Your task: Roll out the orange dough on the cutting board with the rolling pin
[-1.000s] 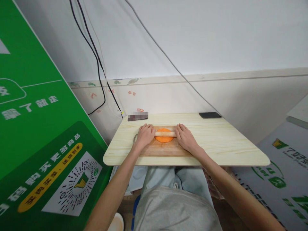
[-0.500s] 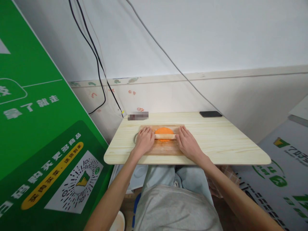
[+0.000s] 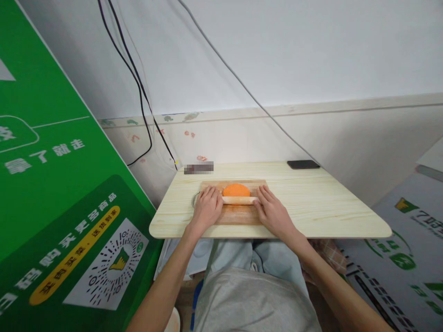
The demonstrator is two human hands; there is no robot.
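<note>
A flat orange round of what looks like dough lies on a wooden cutting board. Across its near edge rests a pale wooden rolling pin. My left hand is closed over the pin's left end, and my right hand over its right end. The palms and fingers hide both ends of the pin. A metal ring handle shows at the board's left side, partly behind my left hand.
The board is on a light wooden table against a wall. A black phone lies at the back right, and a blurred dark object at the back left. Black cables hang at the left beside a green panel.
Both hands have drawn the rolling pin slightly towards me, from the middle of the orange dough to its near edge. More of the dough's far part shows.
</note>
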